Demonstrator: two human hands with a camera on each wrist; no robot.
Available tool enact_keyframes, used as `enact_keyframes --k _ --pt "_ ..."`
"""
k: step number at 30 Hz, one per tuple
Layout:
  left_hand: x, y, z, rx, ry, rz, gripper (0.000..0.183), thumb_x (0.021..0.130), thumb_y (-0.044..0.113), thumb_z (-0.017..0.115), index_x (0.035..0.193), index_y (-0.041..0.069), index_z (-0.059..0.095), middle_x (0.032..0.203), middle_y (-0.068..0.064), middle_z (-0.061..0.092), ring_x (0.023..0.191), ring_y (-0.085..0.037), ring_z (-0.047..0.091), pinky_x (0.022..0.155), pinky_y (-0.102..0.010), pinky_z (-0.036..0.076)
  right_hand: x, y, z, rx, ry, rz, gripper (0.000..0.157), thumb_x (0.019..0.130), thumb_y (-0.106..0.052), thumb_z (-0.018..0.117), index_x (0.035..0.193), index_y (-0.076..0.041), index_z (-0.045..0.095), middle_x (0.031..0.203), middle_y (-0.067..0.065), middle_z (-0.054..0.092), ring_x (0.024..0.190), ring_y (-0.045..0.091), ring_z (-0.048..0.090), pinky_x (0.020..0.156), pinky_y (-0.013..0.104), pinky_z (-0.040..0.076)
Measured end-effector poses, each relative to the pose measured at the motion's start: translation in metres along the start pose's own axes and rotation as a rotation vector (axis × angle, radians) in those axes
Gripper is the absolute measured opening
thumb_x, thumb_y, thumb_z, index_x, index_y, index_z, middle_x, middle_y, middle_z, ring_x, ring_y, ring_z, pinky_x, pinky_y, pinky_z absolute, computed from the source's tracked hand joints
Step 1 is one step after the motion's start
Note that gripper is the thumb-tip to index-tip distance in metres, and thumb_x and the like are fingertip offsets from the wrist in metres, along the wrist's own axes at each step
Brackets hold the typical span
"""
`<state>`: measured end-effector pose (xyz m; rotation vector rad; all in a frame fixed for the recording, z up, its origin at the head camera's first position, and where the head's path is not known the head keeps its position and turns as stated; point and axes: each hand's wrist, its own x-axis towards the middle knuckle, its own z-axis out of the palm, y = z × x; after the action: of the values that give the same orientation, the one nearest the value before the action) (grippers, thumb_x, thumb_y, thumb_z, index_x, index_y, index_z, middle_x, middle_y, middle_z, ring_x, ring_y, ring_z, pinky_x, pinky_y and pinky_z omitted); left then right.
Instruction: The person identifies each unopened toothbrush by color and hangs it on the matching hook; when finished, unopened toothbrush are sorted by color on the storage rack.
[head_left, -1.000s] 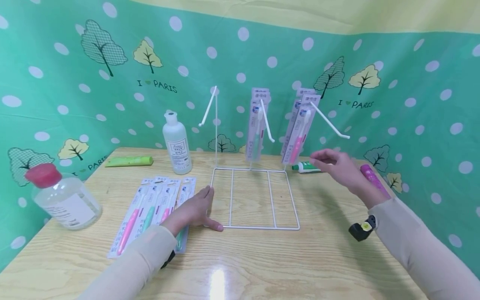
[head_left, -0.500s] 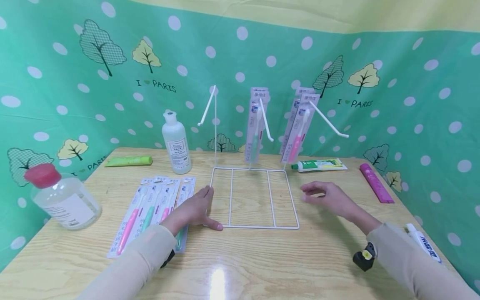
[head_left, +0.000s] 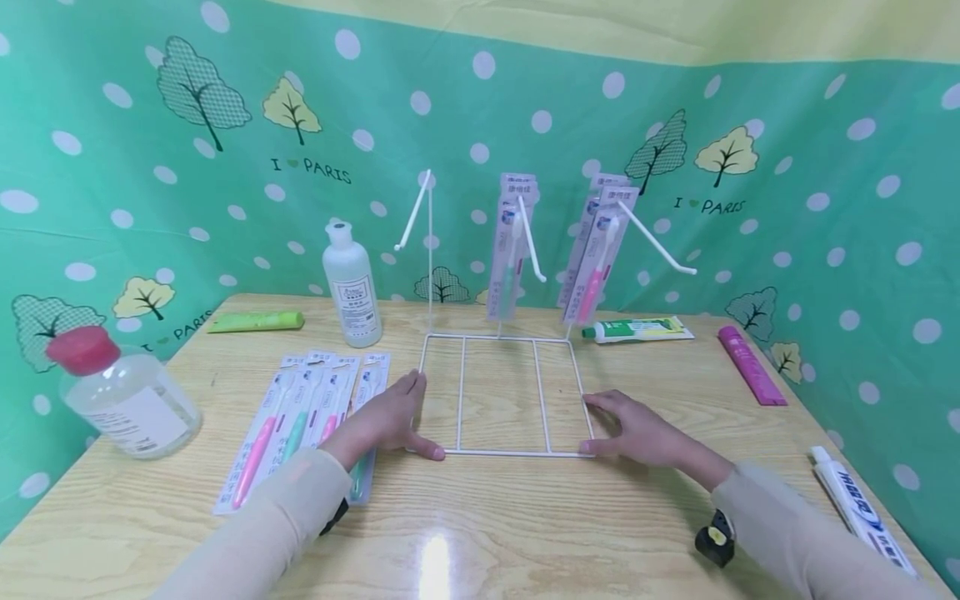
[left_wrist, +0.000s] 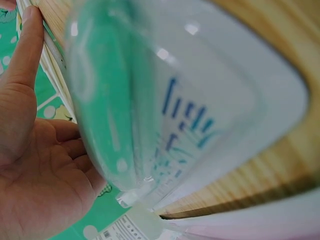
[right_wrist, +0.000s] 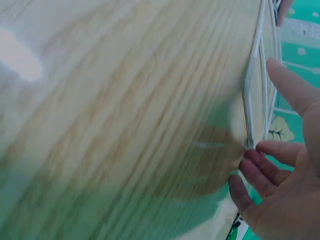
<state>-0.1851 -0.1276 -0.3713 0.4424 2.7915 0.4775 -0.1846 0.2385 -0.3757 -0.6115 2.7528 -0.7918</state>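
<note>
A white wire display rack (head_left: 501, 453) stands on the table, with three hooks on thin uprights. My left hand (head_left: 390, 414) touches its left front corner, thumb on the front wire and fingers along the side. At the right front corner, my right hand (head_left: 637, 429) rests with its thumb and fingers spread along the wires. Packaged toothbrushes hang from the rack: green ones (head_left: 512, 258) on the middle hook, pink ones (head_left: 597, 262) on the right. More packaged toothbrushes (head_left: 258, 446) lie left of the rack, partly under my left forearm. A green toothbrush pack (left_wrist: 190, 110) fills the left wrist view.
A white bottle (head_left: 352, 287) stands behind the loose packs; a red-capped clear bottle (head_left: 131, 400) is at far left. A lime tube (head_left: 255, 322) lies at back left. Right of the rack lie a green-and-white toothpaste tube (head_left: 641, 329), a magenta tube (head_left: 750, 367) and a white toothpaste tube (head_left: 858, 508).
My right hand has come down and forward from beside the right-hand toothbrushes to the rack's right front corner. My left hand has stayed at the left corner.
</note>
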Motion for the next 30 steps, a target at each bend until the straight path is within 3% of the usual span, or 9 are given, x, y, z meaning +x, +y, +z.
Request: enact_keyframes --k 8,24,30 --pt "-0.001 0.001 -0.001 -0.004 -0.005 -0.004 0.125 0.055 0.061 0.074 0.143 -0.004 0.013 0.148 -0.023 0.009 0.135 -0.035 0.012 0.109 -0.044 0.017 0.003 -0.01 0.008 -0.088 -0.001 0.027 0.094 0.072 -0.054 0.068 0.139 0.002 0.031 0.134 0.02 0.033 0.123 0.037 0.03 0.099 0.054 0.03" --pt "0.001 0.003 -0.005 0.008 -0.042 -0.044 0.127 0.054 0.063 0.074 0.143 -0.003 0.012 0.148 -0.022 0.009 0.135 -0.035 0.012 0.109 -0.045 0.017 0.008 -0.014 0.007 -0.117 0.001 0.087 0.1 0.067 -0.057 0.071 0.139 -0.001 0.032 0.127 0.018 0.037 0.116 0.033 0.036 0.095 0.05 0.035" --pt "0.0 0.001 -0.004 0.02 -0.018 -0.017 0.126 0.054 0.064 0.073 0.142 -0.004 0.015 0.147 -0.024 0.012 0.134 -0.037 0.013 0.108 -0.046 0.018 0.01 -0.018 0.007 -0.122 -0.004 0.135 0.101 0.064 -0.057 0.073 0.139 -0.002 0.034 0.124 0.015 0.039 0.114 0.03 0.038 0.095 0.047 0.037"
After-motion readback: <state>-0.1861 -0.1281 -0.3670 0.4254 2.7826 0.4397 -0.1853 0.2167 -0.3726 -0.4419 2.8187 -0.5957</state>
